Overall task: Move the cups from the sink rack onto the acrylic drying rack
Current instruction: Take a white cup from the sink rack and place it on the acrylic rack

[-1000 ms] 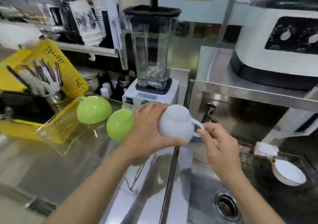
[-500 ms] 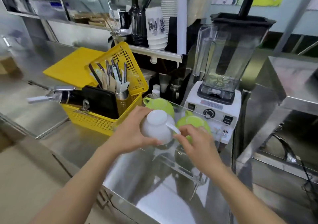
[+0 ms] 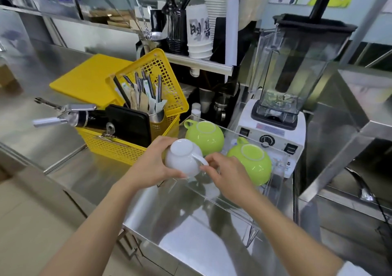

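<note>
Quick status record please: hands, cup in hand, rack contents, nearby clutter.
left hand: grips the white cup's body
right hand: fingers at the cup's handle
white cup: upside down, over the rack's near left part
acrylic drying rack: holds two green cups, both inverted
left of rack: yellow basket
behind rack: blender
</note>
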